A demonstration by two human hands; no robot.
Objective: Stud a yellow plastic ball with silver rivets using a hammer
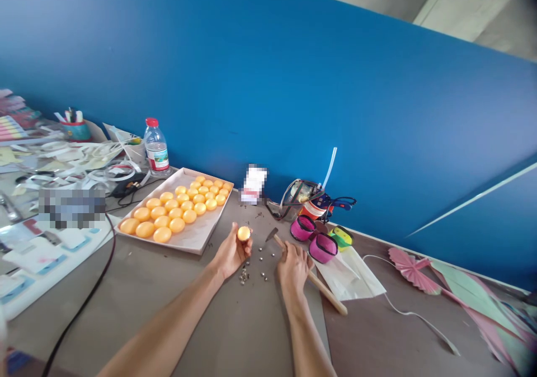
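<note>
My left hand (234, 251) is closed around one orange ball (244, 233), which looks like a table tennis ball and is held up between thumb and fingers. My right hand (293, 262) is wrapped over the wooden handle of a hammer (329, 295). The hammer's small metal head (272, 234) points away toward the wall, just above the table. Between the two hands lie several small shiny metal pieces (244, 276), too small to name. A shallow white box (197, 248) to the left of my left hand holds rows of similar orange balls (177, 225).
A water bottle (158, 150) stands behind the box. Right of the hammer are magenta rings (323, 248), a yellow-green piece (341, 237) and a white sheet (350, 276). A black cable (103, 276) runs along the left, beside tangled white strips (84, 159). A blue partition (268, 86) closes off the back.
</note>
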